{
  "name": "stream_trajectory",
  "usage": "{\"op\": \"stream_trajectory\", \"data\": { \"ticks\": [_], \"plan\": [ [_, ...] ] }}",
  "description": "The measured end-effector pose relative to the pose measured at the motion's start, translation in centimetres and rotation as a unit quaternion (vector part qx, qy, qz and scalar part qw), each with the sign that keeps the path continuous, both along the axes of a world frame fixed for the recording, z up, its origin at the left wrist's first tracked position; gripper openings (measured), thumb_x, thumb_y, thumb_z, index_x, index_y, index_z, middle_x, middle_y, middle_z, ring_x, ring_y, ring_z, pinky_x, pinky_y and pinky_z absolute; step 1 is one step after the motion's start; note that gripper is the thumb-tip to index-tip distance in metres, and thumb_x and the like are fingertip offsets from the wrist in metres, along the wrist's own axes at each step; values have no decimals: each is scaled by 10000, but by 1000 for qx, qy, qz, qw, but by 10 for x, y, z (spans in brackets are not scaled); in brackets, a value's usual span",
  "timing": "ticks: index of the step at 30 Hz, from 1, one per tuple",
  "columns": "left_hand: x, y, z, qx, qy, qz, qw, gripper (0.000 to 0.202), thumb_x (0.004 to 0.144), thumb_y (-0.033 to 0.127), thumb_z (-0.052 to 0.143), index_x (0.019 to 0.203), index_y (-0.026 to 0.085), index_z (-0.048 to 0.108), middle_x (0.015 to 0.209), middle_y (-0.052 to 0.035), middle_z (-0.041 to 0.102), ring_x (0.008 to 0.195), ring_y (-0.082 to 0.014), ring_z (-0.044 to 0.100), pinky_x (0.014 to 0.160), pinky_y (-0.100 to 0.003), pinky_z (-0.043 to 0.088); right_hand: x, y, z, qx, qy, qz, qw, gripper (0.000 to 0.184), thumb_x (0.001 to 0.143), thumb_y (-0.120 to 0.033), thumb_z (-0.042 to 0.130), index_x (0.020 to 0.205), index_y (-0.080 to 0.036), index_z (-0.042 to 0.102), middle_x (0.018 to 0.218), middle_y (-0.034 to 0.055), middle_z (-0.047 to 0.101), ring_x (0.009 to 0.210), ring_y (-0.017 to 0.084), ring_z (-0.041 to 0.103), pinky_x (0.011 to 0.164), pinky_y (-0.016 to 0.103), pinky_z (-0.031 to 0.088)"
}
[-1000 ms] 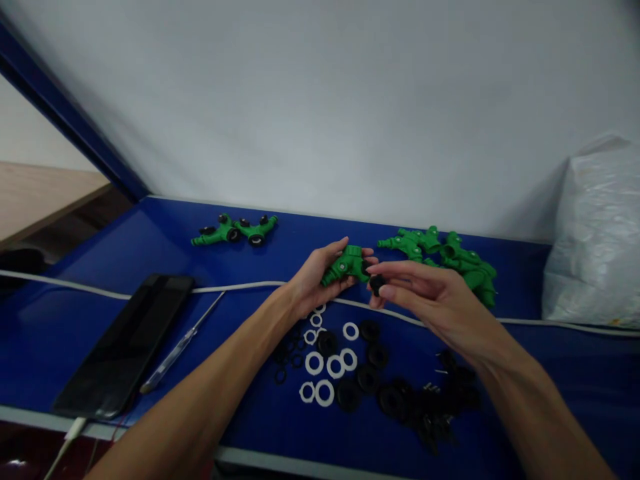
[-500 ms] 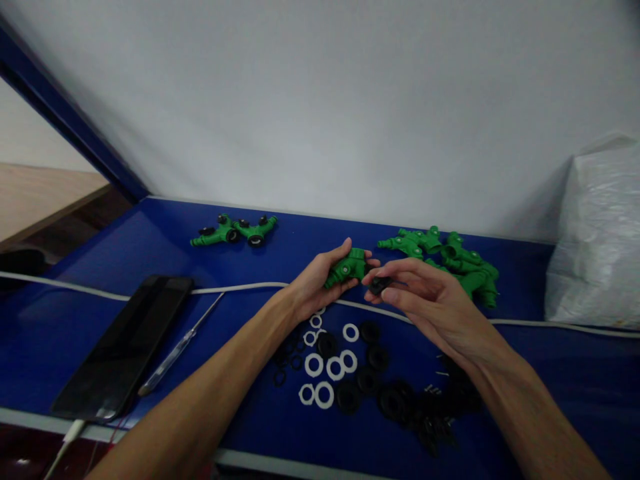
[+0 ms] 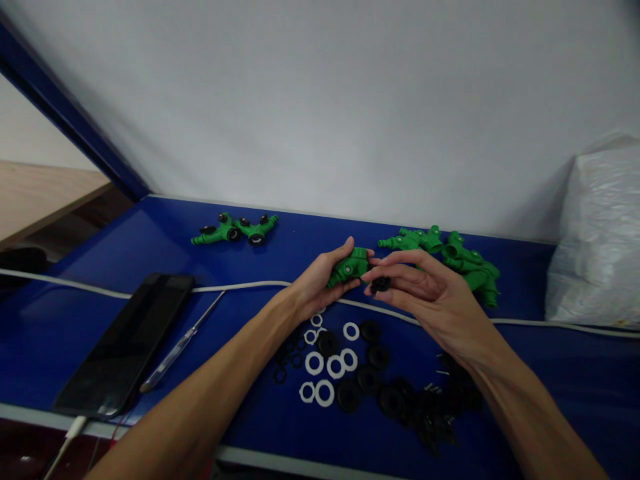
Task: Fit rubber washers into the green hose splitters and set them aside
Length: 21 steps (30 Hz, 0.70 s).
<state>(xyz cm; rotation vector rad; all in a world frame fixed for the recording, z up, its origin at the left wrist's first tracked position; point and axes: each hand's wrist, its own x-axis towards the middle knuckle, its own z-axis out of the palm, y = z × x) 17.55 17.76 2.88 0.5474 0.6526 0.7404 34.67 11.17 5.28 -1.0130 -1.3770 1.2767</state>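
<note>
My left hand (image 3: 317, 283) is wrapped round a green plastic hose connector (image 3: 350, 265), held just above the blue table (image 3: 150, 240). My right hand (image 3: 425, 293) pinches a small black knob (image 3: 380, 285) between thumb and fingers, right beside the connector's end. Below both hands lie white rings (image 3: 325, 363) and black rings (image 3: 373, 380) scattered on the table. A heap of green connectors (image 3: 450, 260) lies behind my right hand.
Two finished green connectors (image 3: 235, 230) lie at the back left. A dark phone (image 3: 125, 347) and a screwdriver (image 3: 177, 347) rest at the left front. A white cable (image 3: 550, 327) crosses the table. A white plastic bag (image 3: 597, 247) stands at the right. Small black parts (image 3: 440, 407) lie near the right forearm.
My right hand has moved slightly up and left, bringing the black knob closer to the green connector. My left hand has barely shifted.
</note>
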Motion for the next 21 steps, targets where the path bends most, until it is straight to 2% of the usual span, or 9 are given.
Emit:
{"op": "stream_trajectory", "data": {
  "ticks": [5, 9, 11, 14, 16, 18, 21],
  "plan": [
    [3, -3, 1, 6, 2, 2, 1000, 413, 1036, 401, 451, 895, 110, 707, 708, -36, 642, 661, -122, 588, 741, -240, 505, -3, 1, -1, 4, -53, -34, 998, 204, 772, -292, 847, 934, -227, 742, 989, 40, 806, 948, 225, 772, 973, 402, 610],
    [4, -5, -1, 14, 7, -1, 1000, 406, 1017, 445, 491, 920, 115, 706, 871, -85, 710, 775, -145, 627, 790, -266, 497, -6, 0, -5, 14, -104, -61, 993, 171, 794, -335, 817, 928, -239, 770, 929, 37, 798, 866, 233, 772, 905, 418, 637],
    [6, -5, -4, 32, 9, -4, 999, 405, 998, 475, 522, 937, 119, 707, 897, -88, 712, 779, -150, 622, 768, -270, 485, -7, -1, -8, 46, -130, -72, 988, 126, 821, -322, 793, 924, -250, 780, 952, 34, 782, 887, 228, 761, 896, 403, 632],
    [11, -6, -11, 76, 18, 0, 997, 443, 928, 554, 610, 953, 123, 707, 804, -47, 673, 706, -138, 578, 703, -261, 450, -8, -1, -12, 116, -183, -74, 974, 79, 871, -278, 743, 933, -271, 791, 1041, 38, 749, 988, 227, 729, 923, 386, 606],
    [14, -6, -16, 102, 29, 8, 994, 484, 883, 596, 650, 966, 123, 705, 787, -32, 653, 701, -134, 563, 697, -257, 434, -8, -1, -14, 137, -214, -73, 964, 96, 896, -267, 712, 950, -276, 791, 1063, 47, 737, 992, 228, 721, 907, 385, 605],
    [16, -7, -19, 133, 44, 23, 990, 494, 874, 604, 657, 983, 124, 702, 863, -46, 670, 773, -145, 583, 747, -260, 440, -9, -1, -14, 133, -222, -77, 963, 95, 896, -277, 711, 955, -267, 784, 1052, 50, 741, 940, 222, 731, 882, 382, 612],
    [15, -11, -19, 191, 77, 46, 978, 458, 914, 582, 616, 1022, 145, 700, 1028, -69, 691, 947, -170, 605, 882, -272, 437, -10, -3, -13, 92, -183, -93, 974, 137, 835, -332, 783, 932, -240, 753, 947, 38, 769, 856, 218, 754, 877, 378, 624]
  ]
}}
